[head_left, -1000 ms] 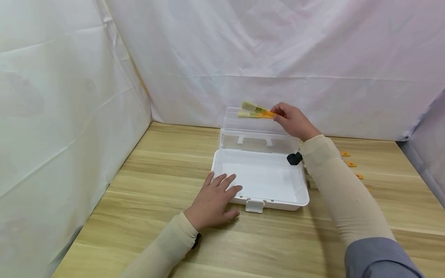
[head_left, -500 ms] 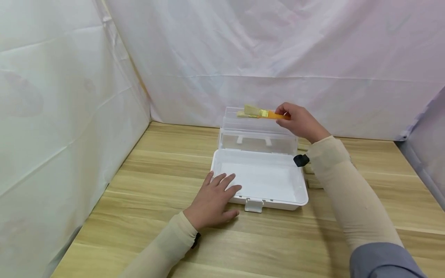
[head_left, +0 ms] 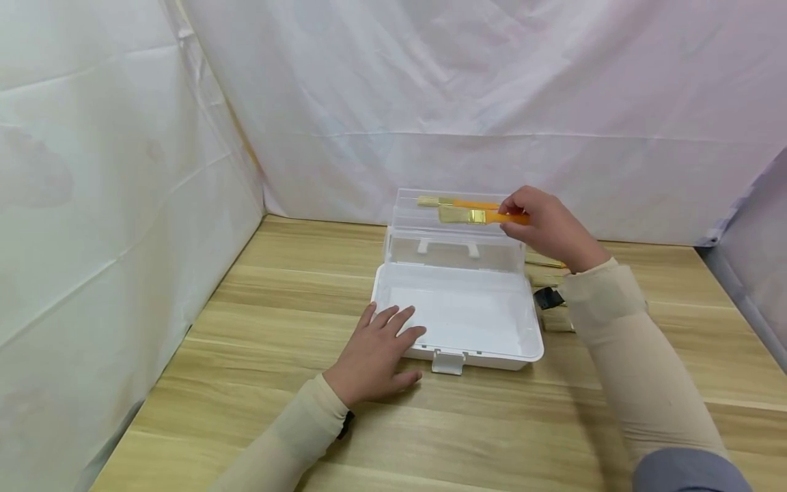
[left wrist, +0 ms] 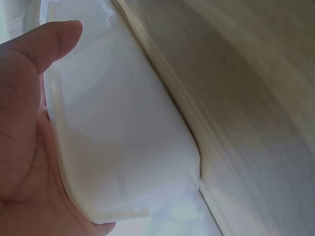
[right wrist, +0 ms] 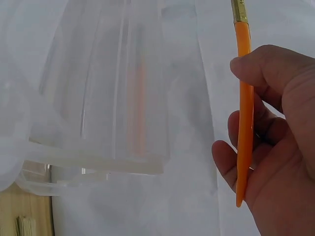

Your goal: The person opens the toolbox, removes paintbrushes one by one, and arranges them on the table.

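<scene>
Brush [head_left: 482,216], orange handle, gold ferrule, pinched in my right hand [head_left: 547,225] by thumb and fingers, held level in the air in front of the box lid [head_left: 455,232]. Second brush [head_left: 455,202] seen just above it at the lid's top edge; can't tell if it rests on the lid or behind it. So two brushes up here. One white box [head_left: 458,318], open, clear lid standing up. My left hand [head_left: 378,352] lies flat with straight fingers on the box's front left corner, gripping nothing. More brushes [head_left: 547,273] lie on the table [head_left: 277,307] right of the box, partly hidden, count unclear
</scene>
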A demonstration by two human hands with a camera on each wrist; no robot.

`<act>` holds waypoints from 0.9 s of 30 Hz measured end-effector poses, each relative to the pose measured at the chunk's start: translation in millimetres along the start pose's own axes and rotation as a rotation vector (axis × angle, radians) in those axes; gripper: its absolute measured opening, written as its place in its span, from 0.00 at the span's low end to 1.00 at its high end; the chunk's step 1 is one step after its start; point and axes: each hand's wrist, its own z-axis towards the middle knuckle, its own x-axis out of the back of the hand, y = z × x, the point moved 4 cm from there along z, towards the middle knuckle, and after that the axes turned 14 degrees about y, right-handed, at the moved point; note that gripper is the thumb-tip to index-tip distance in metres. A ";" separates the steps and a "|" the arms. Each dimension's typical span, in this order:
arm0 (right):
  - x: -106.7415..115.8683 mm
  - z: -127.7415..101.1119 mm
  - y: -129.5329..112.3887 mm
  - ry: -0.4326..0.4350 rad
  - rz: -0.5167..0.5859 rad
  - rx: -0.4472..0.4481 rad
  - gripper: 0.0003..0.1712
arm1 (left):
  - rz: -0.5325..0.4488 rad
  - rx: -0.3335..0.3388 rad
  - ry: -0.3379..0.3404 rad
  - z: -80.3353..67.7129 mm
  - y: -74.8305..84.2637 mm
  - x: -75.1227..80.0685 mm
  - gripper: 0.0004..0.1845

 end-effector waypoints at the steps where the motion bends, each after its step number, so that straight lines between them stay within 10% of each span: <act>1: 1.0 -2.5 -0.7 0.001 -0.006 0.000 0.06 | 0.002 -0.001 0.001 -0.1 -0.3 0.2 0.34; 27: 12.3 -53.9 10.5 -0.024 -0.011 -0.052 0.09 | -0.002 -0.005 0.022 -0.7 -5.4 -0.5 0.34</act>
